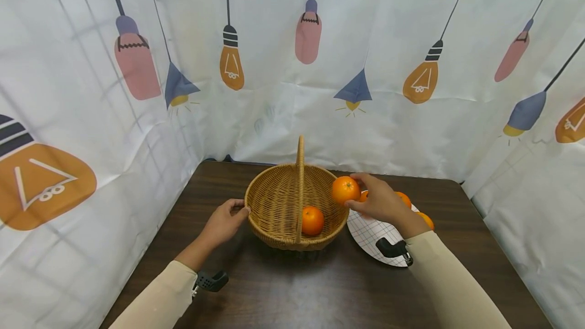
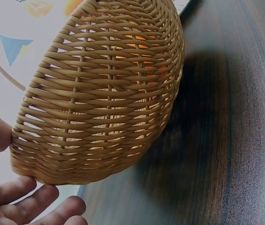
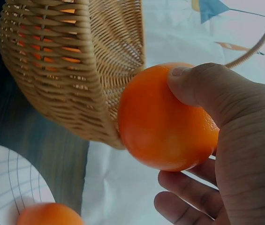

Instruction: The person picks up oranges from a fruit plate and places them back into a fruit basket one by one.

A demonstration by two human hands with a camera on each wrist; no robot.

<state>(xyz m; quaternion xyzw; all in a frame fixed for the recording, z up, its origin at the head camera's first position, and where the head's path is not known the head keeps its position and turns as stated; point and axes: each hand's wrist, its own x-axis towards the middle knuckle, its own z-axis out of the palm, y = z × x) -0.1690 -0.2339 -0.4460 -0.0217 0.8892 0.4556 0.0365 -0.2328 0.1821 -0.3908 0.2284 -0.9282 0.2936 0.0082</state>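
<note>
Over the basket's right rim: the held orange, gripped by the right hand, on the side of that hand nearer the basket; whether its skin touches the rim, I cannot tell.
Right hand: thumb on one side of the fruit, fingers curved round the other, the two lower fingertips showing below it in the right wrist view.
Left hand: at the basket's opposite side, well apart from the held orange, pinching the rim between thumb and fingers; the lower fingers curve loosely beneath.
Wicker basket: upright on the dark wooden table, between the two hands, its arched handle standing up across the middle.
Orange inside: resting in the basket's right half, near side, lower than the held one and between the hands.
Plate: white with a grid of lines, just right of the basket, partly under the right hand and forearm in the head view.
Oranges on the plate: parts of three show around the right hand and wrist.
</note>
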